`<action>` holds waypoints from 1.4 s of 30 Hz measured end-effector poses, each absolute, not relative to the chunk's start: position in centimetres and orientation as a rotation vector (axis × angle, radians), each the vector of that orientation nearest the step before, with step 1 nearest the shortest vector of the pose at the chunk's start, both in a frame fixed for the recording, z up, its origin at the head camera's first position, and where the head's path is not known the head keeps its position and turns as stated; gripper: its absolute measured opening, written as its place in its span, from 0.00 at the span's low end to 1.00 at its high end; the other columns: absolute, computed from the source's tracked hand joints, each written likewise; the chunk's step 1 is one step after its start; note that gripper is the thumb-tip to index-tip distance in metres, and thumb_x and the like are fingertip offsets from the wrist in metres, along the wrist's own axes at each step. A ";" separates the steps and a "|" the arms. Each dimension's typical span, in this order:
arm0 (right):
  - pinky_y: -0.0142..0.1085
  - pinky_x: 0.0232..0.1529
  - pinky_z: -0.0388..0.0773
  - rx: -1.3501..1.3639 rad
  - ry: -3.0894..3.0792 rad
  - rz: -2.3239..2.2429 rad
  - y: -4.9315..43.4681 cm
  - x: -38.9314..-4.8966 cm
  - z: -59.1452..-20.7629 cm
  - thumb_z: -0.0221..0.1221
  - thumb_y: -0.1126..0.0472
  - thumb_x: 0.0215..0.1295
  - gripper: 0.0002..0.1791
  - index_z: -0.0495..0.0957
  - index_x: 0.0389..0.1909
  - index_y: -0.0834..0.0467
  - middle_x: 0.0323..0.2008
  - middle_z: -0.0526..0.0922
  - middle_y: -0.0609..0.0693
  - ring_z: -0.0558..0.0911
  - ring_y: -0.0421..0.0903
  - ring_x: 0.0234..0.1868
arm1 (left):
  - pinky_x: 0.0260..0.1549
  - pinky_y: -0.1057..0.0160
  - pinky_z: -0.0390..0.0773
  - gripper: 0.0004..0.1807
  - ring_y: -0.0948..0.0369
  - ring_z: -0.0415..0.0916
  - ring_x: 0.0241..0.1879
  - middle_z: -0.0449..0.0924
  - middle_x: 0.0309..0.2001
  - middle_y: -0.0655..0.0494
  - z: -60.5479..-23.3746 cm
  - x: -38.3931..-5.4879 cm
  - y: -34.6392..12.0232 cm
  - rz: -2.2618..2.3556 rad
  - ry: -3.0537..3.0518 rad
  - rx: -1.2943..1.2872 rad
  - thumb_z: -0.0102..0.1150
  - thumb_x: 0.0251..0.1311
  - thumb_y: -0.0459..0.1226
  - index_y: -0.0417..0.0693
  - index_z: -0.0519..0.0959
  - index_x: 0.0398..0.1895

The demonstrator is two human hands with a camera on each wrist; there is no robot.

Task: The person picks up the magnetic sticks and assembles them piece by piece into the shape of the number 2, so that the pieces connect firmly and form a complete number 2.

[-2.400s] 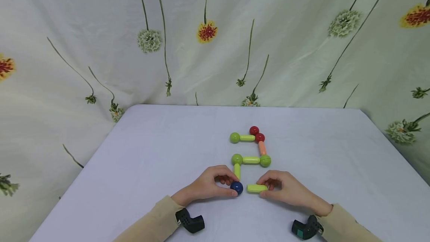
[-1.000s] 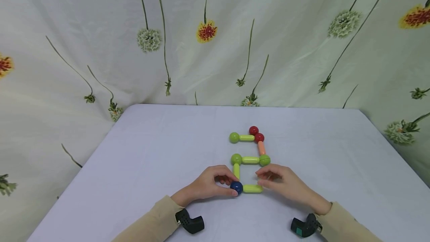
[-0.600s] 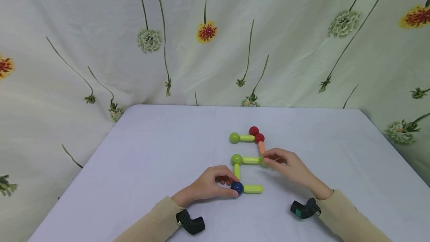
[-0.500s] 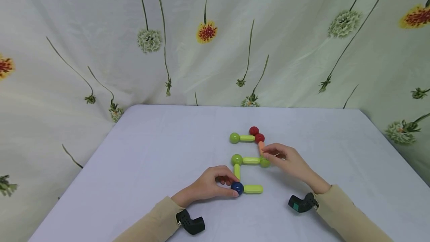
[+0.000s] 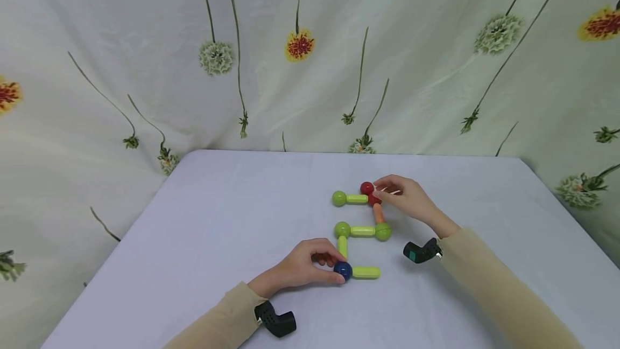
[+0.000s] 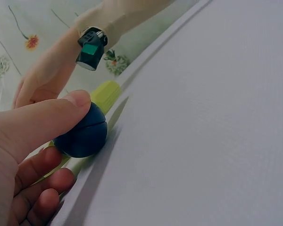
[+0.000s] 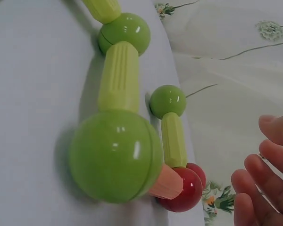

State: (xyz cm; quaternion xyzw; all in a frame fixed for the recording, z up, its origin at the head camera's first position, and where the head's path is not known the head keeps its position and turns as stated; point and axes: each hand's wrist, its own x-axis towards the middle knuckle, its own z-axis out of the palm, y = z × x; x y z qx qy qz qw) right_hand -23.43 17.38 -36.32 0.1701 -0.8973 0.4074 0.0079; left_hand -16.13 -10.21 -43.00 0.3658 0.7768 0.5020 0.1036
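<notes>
My left hand [image 5: 306, 264] pinches a glossy dark blue ball [image 5: 343, 270] between thumb and fingers. In the left wrist view the thumb lies across the top of the blue ball [image 6: 85, 136]. A yellow-green rod [image 5: 366, 272] sticks out to its right, and another rod [image 5: 343, 246] runs from it back to a green ball [image 5: 342, 229]. My right hand [image 5: 409, 195] is at the far end, thumb and fingertips right beside two red balls [image 5: 366, 188]. In the right wrist view the right hand's fingers [image 7: 257, 172] are loosely bent and hold nothing.
The chain goes on through a yellow-green rod [image 5: 363, 231], a seamed green ball [image 5: 383, 231] and an orange rod [image 5: 378, 213] to the red balls. From there a rod [image 5: 357, 199] leads left to a green ball [image 5: 339, 198]. A floral cloth [image 5: 426, 69] hangs behind the white table [image 5: 232, 203].
My right hand brought the yellow-green rod against the blue ball, let it go, then moved back past the seamed green ball to the red balls. My left hand stayed on the blue ball.
</notes>
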 end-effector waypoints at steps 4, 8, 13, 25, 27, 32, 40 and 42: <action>0.47 0.48 0.75 0.443 -2.836 1.325 16.9 -24.7 -36.1 0.59 0.51 0.63 0.24 0.74 0.55 0.61 0.50 0.78 0.56 0.75 0.54 0.50 | 0.34 0.68 0.74 0.16 0.62 0.73 0.35 0.78 0.34 0.63 -42.8 -16.1 -10.3 1.475 2.293 1.077 0.71 0.49 0.42 0.50 0.83 0.43; 0.50 0.52 0.72 0.362 -2.853 1.396 16.6 -25.7 -36.1 0.60 0.50 0.63 0.26 0.72 0.57 0.60 0.54 0.75 0.57 0.73 0.55 0.55 | 0.35 0.67 0.74 0.16 0.61 0.74 0.35 0.78 0.34 0.63 -42.9 -16.1 -10.2 1.478 2.286 1.076 0.71 0.49 0.41 0.51 0.83 0.42; 0.52 0.54 0.69 0.312 -2.852 1.502 16.4 -26.9 -36.7 0.61 0.50 0.62 0.27 0.71 0.59 0.60 0.58 0.72 0.57 0.70 0.56 0.58 | 0.35 0.67 0.75 0.15 0.55 0.74 0.36 0.79 0.35 0.57 -42.1 -15.7 -10.0 1.474 2.284 1.056 0.71 0.49 0.36 0.47 0.83 0.42; 0.53 0.59 0.65 0.217 -2.913 1.585 16.1 -28.4 -38.5 0.60 0.51 0.63 0.28 0.70 0.61 0.58 0.62 0.68 0.58 0.68 0.58 0.61 | 0.35 0.68 0.74 0.15 0.58 0.74 0.35 0.78 0.34 0.61 -42.9 -16.0 -9.9 1.466 2.293 1.051 0.71 0.48 0.37 0.49 0.83 0.42; 0.52 0.59 0.65 0.209 -2.907 1.609 16.1 -28.3 -38.8 0.60 0.51 0.63 0.27 0.70 0.61 0.57 0.62 0.68 0.58 0.68 0.58 0.61 | 0.34 0.67 0.74 0.16 0.55 0.74 0.35 0.78 0.34 0.57 -42.8 -15.9 -9.9 1.466 2.295 1.050 0.71 0.48 0.35 0.46 0.83 0.42; 0.50 0.57 0.67 0.218 -2.889 1.615 15.8 -28.1 -39.3 0.59 0.53 0.64 0.26 0.71 0.61 0.59 0.62 0.69 0.59 0.68 0.58 0.61 | 0.34 0.67 0.74 0.16 0.53 0.73 0.35 0.78 0.34 0.55 -42.7 -15.9 -9.9 1.465 2.295 1.051 0.71 0.48 0.34 0.45 0.82 0.42; 0.47 0.55 0.70 0.250 -2.881 1.581 15.4 -28.1 -39.8 0.57 0.57 0.66 0.24 0.71 0.61 0.60 0.59 0.71 0.61 0.70 0.56 0.58 | 0.35 0.68 0.74 0.15 0.59 0.73 0.35 0.78 0.34 0.62 -42.8 -16.0 -10.2 1.476 2.282 1.063 0.71 0.49 0.40 0.53 0.83 0.42; 0.46 0.55 0.70 0.252 -2.878 1.570 15.4 -28.0 -39.9 0.56 0.57 0.67 0.23 0.71 0.61 0.60 0.58 0.72 0.62 0.71 0.56 0.57 | 0.35 0.69 0.74 0.15 0.59 0.73 0.35 0.78 0.34 0.61 -42.6 -15.9 -10.2 1.474 2.285 1.060 0.71 0.49 0.39 0.52 0.83 0.42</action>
